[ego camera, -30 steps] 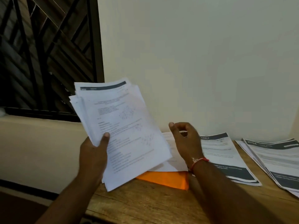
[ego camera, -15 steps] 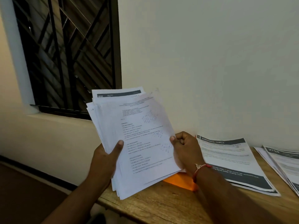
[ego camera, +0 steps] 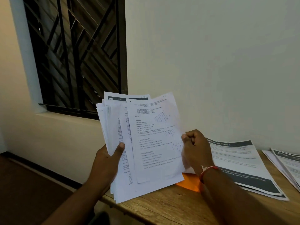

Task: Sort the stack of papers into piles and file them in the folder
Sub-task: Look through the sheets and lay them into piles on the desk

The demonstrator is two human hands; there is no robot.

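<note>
My left hand (ego camera: 108, 161) grips a thick stack of printed papers (ego camera: 116, 143) upright above the table's left corner, thumb on the front. My right hand (ego camera: 195, 148) pinches the right edge of the top sheet (ego camera: 154, 138), a page of text with handwritten notes, which is slid right off the stack. Under my right wrist an orange folder (ego camera: 190, 181) lies on the wooden table (ego camera: 170, 207), mostly hidden. One pile of papers with a dark header (ego camera: 240, 164) rests to the right of it, and a second pile (ego camera: 287, 163) sits at the far right edge.
A plain white wall stands right behind the table. A barred window (ego camera: 76, 54) with a ledge is at the upper left. The table's left edge drops to a dark floor (ego camera: 27, 190).
My right hand has closed on the top sheet's right edge and pulled it rightward off the stack. The view has shifted left and up, and the stack is held higher.
</note>
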